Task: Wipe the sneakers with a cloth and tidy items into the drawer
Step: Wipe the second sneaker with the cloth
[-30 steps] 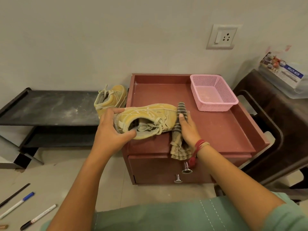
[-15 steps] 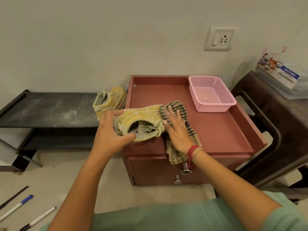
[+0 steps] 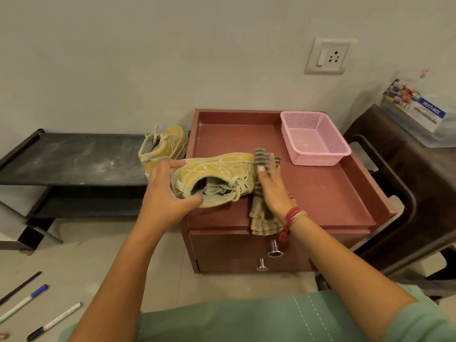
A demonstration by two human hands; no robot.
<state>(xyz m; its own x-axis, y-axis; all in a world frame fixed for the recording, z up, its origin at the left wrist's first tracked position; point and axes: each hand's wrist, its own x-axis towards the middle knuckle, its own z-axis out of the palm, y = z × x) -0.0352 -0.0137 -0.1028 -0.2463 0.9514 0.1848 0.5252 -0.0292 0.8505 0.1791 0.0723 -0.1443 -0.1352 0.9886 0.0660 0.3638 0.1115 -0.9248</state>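
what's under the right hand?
A striped cloth, pressed by the right hand at the toe of the sneaker. The palm hides the contact; its end hangs over the cabinet edge.

Cabinet top (image 3: 320, 193): right of the rack (image 3: 74, 159), left of the chair (image 3: 407, 193).
Basket (image 3: 318, 160): in the top's back right corner.
Sneaker (image 3: 217, 166): over the top's left front part, heel past the left edge.
Cloth (image 3: 261, 223): just right of the sneaker, touching its toe, hanging over the front edge.
Second sneaker (image 3: 167, 144): on the rack's right end, behind the first.
Pens (image 3: 24, 302): on the floor (image 3: 98, 267), front left.
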